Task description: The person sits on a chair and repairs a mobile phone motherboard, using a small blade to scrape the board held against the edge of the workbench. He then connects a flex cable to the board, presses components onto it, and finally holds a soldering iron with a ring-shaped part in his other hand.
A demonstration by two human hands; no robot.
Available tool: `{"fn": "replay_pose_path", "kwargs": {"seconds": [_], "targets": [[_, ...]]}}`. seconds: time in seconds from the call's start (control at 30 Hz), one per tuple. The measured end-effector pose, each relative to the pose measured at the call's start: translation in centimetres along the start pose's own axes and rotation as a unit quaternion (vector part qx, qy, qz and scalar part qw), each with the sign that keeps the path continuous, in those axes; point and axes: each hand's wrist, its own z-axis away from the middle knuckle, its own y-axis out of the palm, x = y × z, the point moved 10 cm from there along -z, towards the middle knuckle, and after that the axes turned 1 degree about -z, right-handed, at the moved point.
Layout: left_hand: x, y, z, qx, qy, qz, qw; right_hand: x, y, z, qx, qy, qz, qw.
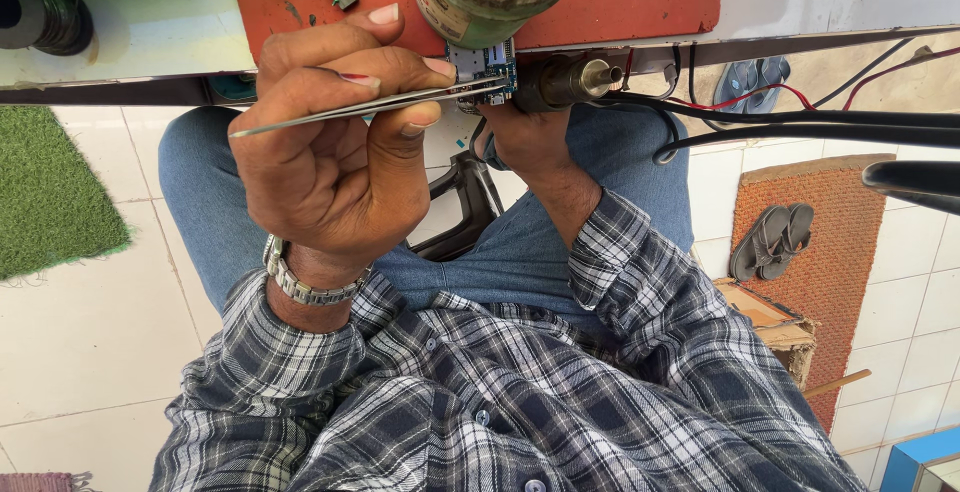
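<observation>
The person wears a long-sleeved plaid shirt (480, 392) in dark grey, black and white, buttoned down the front with small dark buttons, the cuffs loose at both wrists. Blue denim jeans (210, 202) cover both legs. A silver metal link watch band (300, 282) circles the left wrist. The left hand (330, 142) shows longish, pale nails on 2 fingers and the thumb.

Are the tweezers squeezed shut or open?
Squeezed nearly shut: the left hand pinches the tweezers, their thin arms meeting at the small circuit board.
</observation>
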Motion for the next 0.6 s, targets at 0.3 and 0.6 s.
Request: {"fn": "replay_pose_path", "kwargs": {"seconds": [0.3, 0.6], "targets": [[0.07, -0.03, 0.06, -0.001, -0.005, 0.004, 1.000, 0.28, 0.03, -0.07, -0.002, -0.006, 0.018, 1.000], [0.09, -0.01, 0.06, 0.004, -0.005, 0.002, 1.000, -0.32, -0.07, -0.14, -0.008, 0.026, -0.051, 0.998]]}}
